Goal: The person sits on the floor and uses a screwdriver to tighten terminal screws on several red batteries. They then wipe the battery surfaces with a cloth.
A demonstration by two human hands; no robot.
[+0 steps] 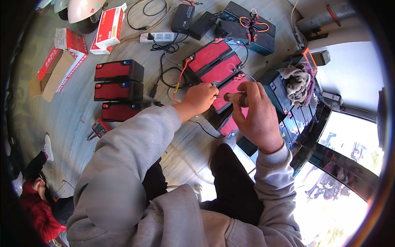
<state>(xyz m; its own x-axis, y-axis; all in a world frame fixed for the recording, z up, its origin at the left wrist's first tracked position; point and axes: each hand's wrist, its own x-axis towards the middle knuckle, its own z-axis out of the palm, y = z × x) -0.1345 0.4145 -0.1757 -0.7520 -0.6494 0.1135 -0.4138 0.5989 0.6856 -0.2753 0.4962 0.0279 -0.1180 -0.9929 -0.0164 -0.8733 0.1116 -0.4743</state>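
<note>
Several black batteries with red tops stand in a slanting row before me, among them a far battery (210, 55) and a second battery (222, 68). Over the nearer ones, my right hand (259, 117) is closed round the thick handle of a screwdriver (238, 99), its thin shaft pointing left. My left hand (196, 99) is closed in a pinch at the shaft's tip, beside a battery's edge; whatever its fingertips grip is hidden. A red and yellow lead (180, 80) runs from a far terminal down past my left hand. Red-capped terminals (238, 77) show just beyond my right hand.
Three red-topped batteries (117, 90) stand at left, beside a red multimeter (99, 128). Behind are a power strip (160, 38), a black charger (183, 18), cables and cartons (109, 26). More batteries (294, 117) with a grey cloth (297, 82) line the right. A person in red (39, 210) is at lower left.
</note>
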